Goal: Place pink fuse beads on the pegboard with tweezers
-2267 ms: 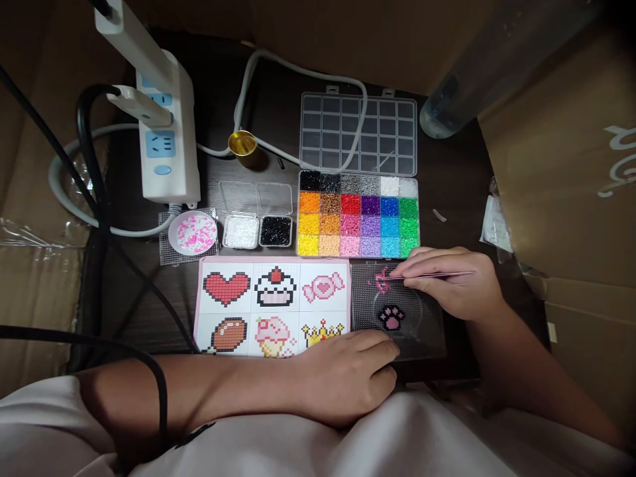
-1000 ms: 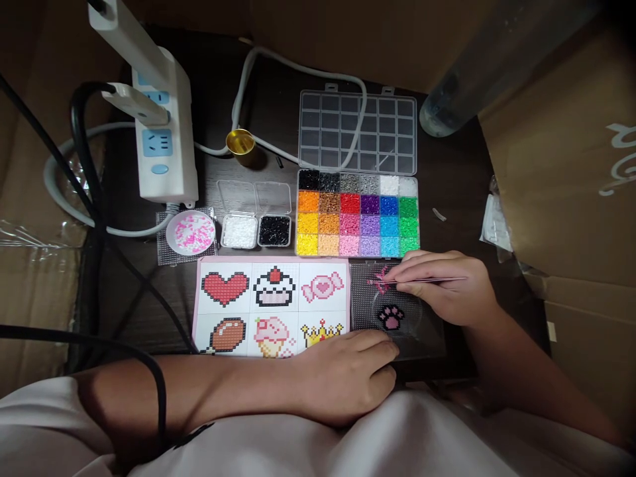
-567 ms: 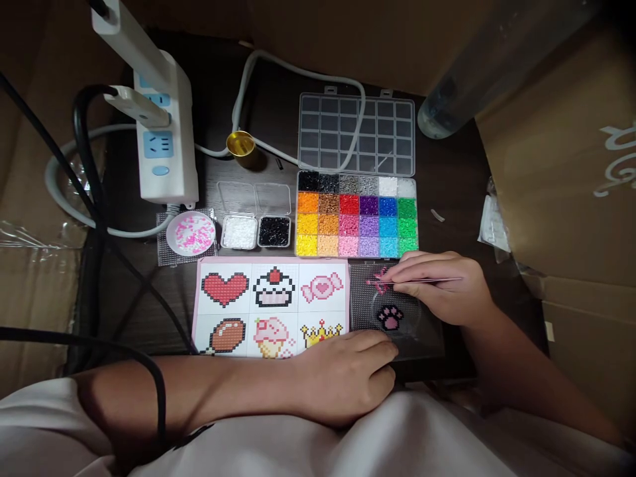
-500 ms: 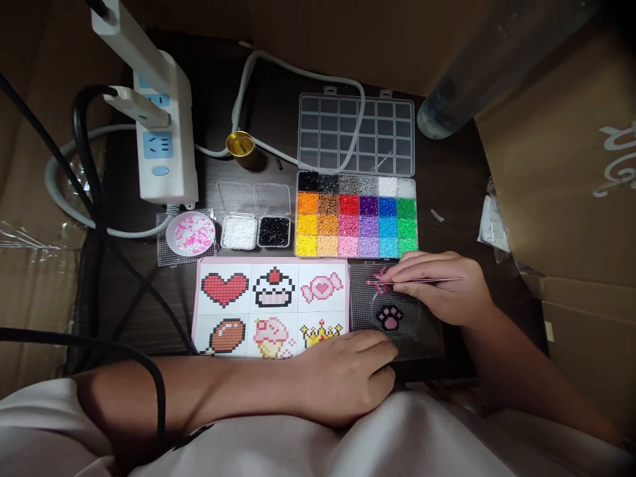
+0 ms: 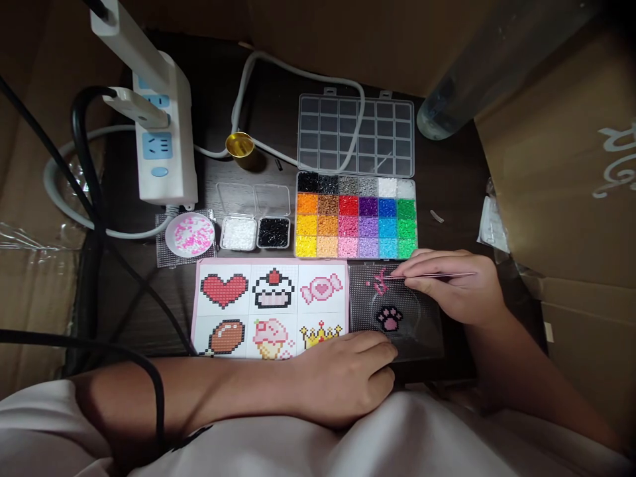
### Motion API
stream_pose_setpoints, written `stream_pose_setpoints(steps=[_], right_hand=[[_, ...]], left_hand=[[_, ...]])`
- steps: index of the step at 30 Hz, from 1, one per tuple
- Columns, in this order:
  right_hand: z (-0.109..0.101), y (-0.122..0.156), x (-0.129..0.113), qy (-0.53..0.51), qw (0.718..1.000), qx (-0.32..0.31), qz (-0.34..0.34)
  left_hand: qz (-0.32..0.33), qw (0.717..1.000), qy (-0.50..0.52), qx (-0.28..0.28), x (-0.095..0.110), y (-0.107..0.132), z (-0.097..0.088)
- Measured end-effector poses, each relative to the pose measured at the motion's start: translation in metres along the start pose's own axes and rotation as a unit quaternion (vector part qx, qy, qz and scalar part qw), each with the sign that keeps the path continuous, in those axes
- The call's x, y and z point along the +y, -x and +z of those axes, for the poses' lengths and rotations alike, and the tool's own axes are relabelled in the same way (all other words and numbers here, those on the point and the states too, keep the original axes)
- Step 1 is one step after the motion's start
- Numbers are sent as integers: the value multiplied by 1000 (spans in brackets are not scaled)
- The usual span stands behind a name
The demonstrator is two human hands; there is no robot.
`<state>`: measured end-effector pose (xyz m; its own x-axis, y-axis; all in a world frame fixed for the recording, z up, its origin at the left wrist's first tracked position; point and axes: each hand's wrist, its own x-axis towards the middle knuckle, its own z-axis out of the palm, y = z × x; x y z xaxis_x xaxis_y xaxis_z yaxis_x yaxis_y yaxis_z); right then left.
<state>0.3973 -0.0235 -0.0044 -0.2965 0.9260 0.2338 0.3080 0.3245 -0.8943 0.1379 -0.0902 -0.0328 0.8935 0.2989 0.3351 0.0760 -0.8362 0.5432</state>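
Note:
Pink tweezers [image 5: 437,275] are pinched in my right hand [image 5: 467,285], their tips pointing left above the clear pegboard [image 5: 427,338]. Just left of the tips, a small cluster of pink beads [image 5: 381,283] sits on the pegs. Below it on the same board is a pink paw print with black edging [image 5: 389,318]. My left hand [image 5: 350,374] lies curled at the board's lower left edge, gripping it between finger and thumb; the fingertips are partly hidden. That hand also covers part of the pattern sheet [image 5: 273,265], which shows a heart, cupcake, candy, ice cream and crown.
Behind the board stands an open bead box [image 5: 356,215] of many colours. Left of it are small boxes of white beads [image 5: 239,232] and black beads [image 5: 274,232], and a dish of pink beads [image 5: 190,234]. A gold cup [image 5: 240,147], power strip [image 5: 163,132] and cables stand farther back.
My right hand has drawn back slightly to the right with the tweezers, whose tips have left the pink bead cluster. My left hand stays in place.

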Motion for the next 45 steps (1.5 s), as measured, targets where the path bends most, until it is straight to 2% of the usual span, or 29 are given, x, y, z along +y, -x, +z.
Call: stream_pose_setpoints(steps=[4,7,10,14,19,23,27,30,35,45], right_hand=[[0,-1,-2,-7,1000,-5,14],[2,2,-5,-4,999,21,39],[5,9,-10,17,994,77,73],[10,21,-31,73,972,189,117],[34,33,-55,144,950,247,129],[61,42,-46,187,946,258,64],[75,45,-35,216,937,273,21],[78,43,-34,247,933,261,-2],[77,35,-34,314,911,255,-84],[77,33,-34,326,911,238,-88]], left_hand=[[-5,1000,0,-3,0,1,0],[-2,1000,3,-7,0,1,-1],[-1,1000,7,-12,-2,0,-3],[3,1000,10,-19,-3,-1,-3],[-2,1000,11,-24,-3,0,-3],[-3,1000,10,-25,-3,0,-3],[5,1000,11,-23,-3,-1,-3],[7,1000,8,-16,-3,-2,-2],[9,1000,5,-12,-3,-3,-4],[12,1000,5,-8,-5,-4,-4]])
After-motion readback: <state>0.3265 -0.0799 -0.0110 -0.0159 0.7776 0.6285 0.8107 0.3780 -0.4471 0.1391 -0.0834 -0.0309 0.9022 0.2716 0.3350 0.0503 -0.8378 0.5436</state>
